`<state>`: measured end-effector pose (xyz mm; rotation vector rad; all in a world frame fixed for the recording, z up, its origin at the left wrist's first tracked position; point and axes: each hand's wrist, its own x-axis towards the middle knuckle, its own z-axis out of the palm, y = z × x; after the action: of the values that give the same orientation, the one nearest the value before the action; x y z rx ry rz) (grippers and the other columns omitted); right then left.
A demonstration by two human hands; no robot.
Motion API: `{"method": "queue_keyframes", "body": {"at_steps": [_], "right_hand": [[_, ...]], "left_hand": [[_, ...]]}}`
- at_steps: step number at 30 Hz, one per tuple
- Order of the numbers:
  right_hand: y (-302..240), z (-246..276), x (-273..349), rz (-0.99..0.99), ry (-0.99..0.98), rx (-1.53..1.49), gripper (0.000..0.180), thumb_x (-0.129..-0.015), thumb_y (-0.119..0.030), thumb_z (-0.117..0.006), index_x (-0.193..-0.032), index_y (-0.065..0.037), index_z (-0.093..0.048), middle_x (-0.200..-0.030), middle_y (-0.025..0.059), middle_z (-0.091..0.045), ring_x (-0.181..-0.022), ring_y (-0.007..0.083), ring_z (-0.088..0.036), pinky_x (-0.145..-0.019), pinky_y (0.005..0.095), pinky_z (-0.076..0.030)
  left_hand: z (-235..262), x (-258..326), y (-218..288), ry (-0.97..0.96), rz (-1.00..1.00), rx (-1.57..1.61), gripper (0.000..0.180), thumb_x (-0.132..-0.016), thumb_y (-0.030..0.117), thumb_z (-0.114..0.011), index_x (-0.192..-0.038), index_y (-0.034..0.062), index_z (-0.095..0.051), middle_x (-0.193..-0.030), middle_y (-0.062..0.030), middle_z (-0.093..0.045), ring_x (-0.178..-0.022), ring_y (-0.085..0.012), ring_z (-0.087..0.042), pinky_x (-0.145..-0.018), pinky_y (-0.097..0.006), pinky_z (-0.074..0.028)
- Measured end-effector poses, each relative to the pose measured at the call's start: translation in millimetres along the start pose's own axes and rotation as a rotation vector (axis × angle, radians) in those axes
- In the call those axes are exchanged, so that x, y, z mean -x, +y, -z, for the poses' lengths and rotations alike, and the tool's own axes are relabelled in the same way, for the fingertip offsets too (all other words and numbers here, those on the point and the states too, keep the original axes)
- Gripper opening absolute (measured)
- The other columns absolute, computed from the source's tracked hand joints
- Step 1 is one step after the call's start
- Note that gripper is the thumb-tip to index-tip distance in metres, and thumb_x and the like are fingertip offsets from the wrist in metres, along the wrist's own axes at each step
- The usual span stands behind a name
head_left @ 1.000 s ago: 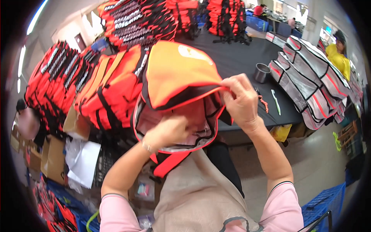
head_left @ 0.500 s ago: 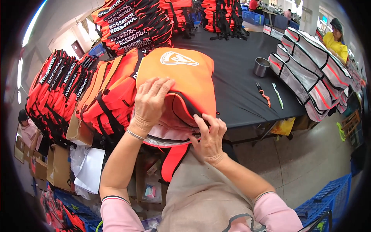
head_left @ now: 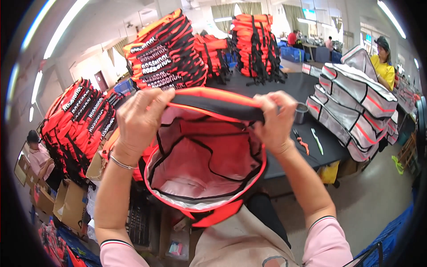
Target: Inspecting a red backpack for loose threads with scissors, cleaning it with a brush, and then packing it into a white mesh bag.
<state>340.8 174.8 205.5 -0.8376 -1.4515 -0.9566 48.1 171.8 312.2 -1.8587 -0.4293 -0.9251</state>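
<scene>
Orange life vest (head_left: 202,164) w/ black trim, held up off the table & opened out, pale pinkish-white lining facing the camera. Its top edge, a black band w/ orange piping, is pinched under the fingers (head_left: 149,104) of left hand (head_left: 138,120) at one end & under the fingers (head_left: 271,107) of right hand (head_left: 275,122) at the other. The rest hangs below both hands as a rounded pouch, black straps crossing the lining, orange-piped rim & an orange flap lowest.

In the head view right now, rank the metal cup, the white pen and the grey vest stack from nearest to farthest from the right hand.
1. Metal cup, just right of the right hand.
2. White pen, lower right on the black table.
3. Grey vest stack, far right.
</scene>
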Motion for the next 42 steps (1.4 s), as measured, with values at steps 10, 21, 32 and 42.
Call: {"method": "queue_keyframes", "body": {"at_steps": [10,21,32,42], "right_hand": [[51.7,54.6,-132.7,0.112,0.116,0.144,0.028,-0.077,-0.015,-0.071,-0.104,-0.017,-0.065,-0.095,0.0007,-0.055,-0.069,0.0222,-0.064,-0.056,0.037,-0.053],[80.4,81.6,-107.5,0.141,-0.471,-0.114,0.059,-0.074,0.002,-0.068,-0.131,-0.007,-0.056,-0.108,0.0113,-0.056,-0.09,0.0277,-0.064,-0.079,0.0356,-0.055],[39.0,109.4,-94.4,-0.351,-0.742,-1.093,0.053,-0.096,-0.048,-0.055,-0.123,-0.003,-0.061,-0.108,0.007,-0.067,-0.104,0.0149,-0.059,-0.094,0.0304,-0.045],[51.0,64.1,-91.8,-0.623,-0.448,-0.841,0.033,-0.09,-0.03,-0.07,-0.08,0.001,-0.069,-0.07,-0.0022,-0.063,-0.067,0.0026,-0.053,-0.062,0.0213,-0.045]], "left_hand": [[68.6,-99.0,-4.9,-0.482,0.401,0.404,0.047,-0.076,0.038,-0.077,-0.102,0.0031,-0.06,-0.079,-0.0189,-0.065,-0.069,-0.035,-0.066,-0.065,-0.041,-0.051],[38.7,-17.2,-2.2,-0.196,0.306,0.343,0.035,-0.077,0.0,-0.069,-0.112,0.0044,-0.068,-0.097,-0.0167,-0.069,-0.086,-0.0326,-0.068,-0.078,-0.038,-0.055],[-20.8,-26.3,-37.5,-0.338,0.436,0.214,0.021,-0.082,0.005,-0.063,-0.102,0.0019,-0.069,-0.09,-0.0224,-0.065,-0.081,-0.0379,-0.065,-0.068,-0.041,-0.05],[17.0,-59.6,-41.4,-0.025,0.758,1.281,0.042,-0.088,0.023,-0.067,-0.123,-0.0006,-0.063,-0.125,-0.0103,-0.063,-0.113,-0.0151,-0.056,-0.094,-0.031,-0.047]]}}
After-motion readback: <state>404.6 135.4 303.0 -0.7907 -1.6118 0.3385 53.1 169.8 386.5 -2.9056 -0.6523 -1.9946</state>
